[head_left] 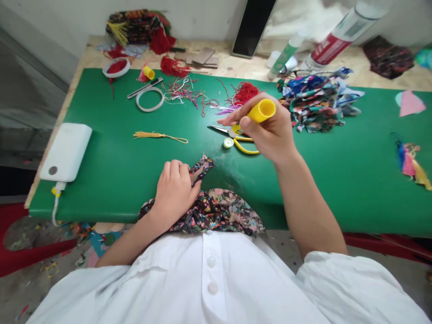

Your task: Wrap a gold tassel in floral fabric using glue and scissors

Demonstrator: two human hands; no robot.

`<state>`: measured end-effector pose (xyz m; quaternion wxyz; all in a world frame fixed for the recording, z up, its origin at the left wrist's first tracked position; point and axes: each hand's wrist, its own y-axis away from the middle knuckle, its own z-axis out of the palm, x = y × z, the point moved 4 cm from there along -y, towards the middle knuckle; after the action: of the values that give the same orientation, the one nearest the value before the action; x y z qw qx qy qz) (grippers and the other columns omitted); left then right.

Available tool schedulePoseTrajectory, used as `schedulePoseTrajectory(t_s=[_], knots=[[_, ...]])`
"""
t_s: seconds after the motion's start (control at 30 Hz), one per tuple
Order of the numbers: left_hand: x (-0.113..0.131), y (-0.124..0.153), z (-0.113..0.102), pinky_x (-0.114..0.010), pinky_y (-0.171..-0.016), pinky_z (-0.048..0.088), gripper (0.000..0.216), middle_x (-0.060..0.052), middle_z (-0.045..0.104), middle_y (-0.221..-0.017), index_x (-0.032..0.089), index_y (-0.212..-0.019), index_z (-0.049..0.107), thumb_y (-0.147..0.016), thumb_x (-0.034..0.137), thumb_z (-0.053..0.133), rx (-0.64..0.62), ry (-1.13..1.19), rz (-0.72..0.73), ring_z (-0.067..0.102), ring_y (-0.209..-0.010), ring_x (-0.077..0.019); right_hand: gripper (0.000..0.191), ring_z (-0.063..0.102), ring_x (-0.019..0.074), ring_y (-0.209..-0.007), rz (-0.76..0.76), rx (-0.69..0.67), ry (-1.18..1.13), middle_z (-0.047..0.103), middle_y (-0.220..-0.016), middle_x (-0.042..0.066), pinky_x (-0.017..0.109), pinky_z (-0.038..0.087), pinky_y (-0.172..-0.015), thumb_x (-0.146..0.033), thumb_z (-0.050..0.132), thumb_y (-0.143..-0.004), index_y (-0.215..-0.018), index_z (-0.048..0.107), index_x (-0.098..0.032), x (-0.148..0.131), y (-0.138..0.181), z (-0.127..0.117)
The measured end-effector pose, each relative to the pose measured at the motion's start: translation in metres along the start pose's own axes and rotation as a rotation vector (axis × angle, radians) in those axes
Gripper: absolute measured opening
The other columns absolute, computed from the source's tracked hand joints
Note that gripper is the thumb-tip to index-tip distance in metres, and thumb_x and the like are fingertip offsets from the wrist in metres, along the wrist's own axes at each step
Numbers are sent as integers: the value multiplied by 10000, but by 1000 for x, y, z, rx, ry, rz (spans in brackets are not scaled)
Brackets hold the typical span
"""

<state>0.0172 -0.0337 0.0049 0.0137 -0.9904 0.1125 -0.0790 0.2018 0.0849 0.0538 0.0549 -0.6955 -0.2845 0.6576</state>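
Note:
My left hand (174,189) rests at the table's near edge, its fingers closed on dark floral fabric (222,211). A narrow folded strip of this cloth sticks out past the thumb, its end lying on the green mat. Raised over the mat, my right hand (275,128) grips a yellow glue stick (259,112), hollow end up and the other end slanting down to the left. Under that hand lie scissors with yellow handles (248,150), partly covered by it. A small white round cap (228,143) is beside them.
A tan tassel (158,135) lies left of the scissors, a white power bank (66,152) at far left. Tape rolls (150,99), a cutter knife (145,88) and red threads (246,92) are farther back. Patterned fabric scraps (315,101) and tassels (411,162) lie right.

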Motion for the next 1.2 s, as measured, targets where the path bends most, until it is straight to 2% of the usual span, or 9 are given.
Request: schedulePoseTrajectory(t_s=[0.13,0.23,0.37,0.53,0.63,0.9,1.0,1.1,1.2], knots=[[0,-17,-10,-429,-847,516,219,-171,635,-999,114,-994,550,-895,308,571,-161,-34,40,618,-990,-335,366,518,92,-478,87,125,245,526,-614,-70,249,405,-484,-531,669,-904,-868,435,-252,7,-3,-36],[-6,-36,-14,-377,-671,497,259,-118,661,-866,114,-1151,480,-913,214,464,-305,23,35,677,-819,-315,308,470,84,-428,426,258,327,487,-589,-117,236,367,-480,-203,617,-959,-929,317,-267,23,0,-66],[-14,-64,-15,-342,-645,457,292,-49,648,-770,173,-1109,443,-835,203,539,-352,279,90,687,-750,-296,323,551,91,-536,688,274,603,609,-749,-16,273,423,-554,41,596,-816,-1035,471,-160,23,7,-91],[-10,-81,-1,-256,-590,475,312,75,615,-632,231,-943,357,-784,266,623,-425,1202,16,663,-565,-152,270,555,80,-535,732,198,810,722,-850,91,290,459,-583,-130,734,-798,-1065,734,-91,4,12,-104],[-8,-81,11,-263,-590,519,440,76,664,-743,219,-939,369,-701,287,733,-394,1540,-84,681,-540,-127,314,601,112,-611,729,225,946,750,-870,120,300,487,-654,-186,781,-770,-1072,780,-100,-4,15,-114],[-8,-81,24,-320,-690,569,519,38,736,-813,215,-1074,421,-682,272,755,-370,1784,-162,735,-672,-163,301,680,264,-959,808,223,1190,767,-963,136,405,504,-971,-280,817,-744,-1004,801,-129,-6,19,-122],[-7,-80,24,-325,-709,566,506,19,747,-845,213,-1104,433,-719,306,747,-357,1804,-191,742,-704,-168,452,660,308,-1049,779,188,1241,750,-1045,146,456,477,-1051,-238,827,-702,-1133,765,-118,-2,18,-119],[-4,-77,26,-345,-732,565,465,1,752,-889,212,-1095,432,-765,340,733,-372,1808,-185,751,-744,-182,682,648,325,-1070,744,185,1251,728,-1075,141,479,503,-1022,-169,829,-653,-1315,668,-124,3,19,-119],[-1,-74,27,-362,-748,566,441,-14,757,-913,211,-1085,427,-797,362,724,-409,1800,-142,760,-774,-200,740,658,327,-1016,754,197,1257,714,-993,112,487,532,-948,-171,841,-624,-1337,644,-150,7,21,-122]])
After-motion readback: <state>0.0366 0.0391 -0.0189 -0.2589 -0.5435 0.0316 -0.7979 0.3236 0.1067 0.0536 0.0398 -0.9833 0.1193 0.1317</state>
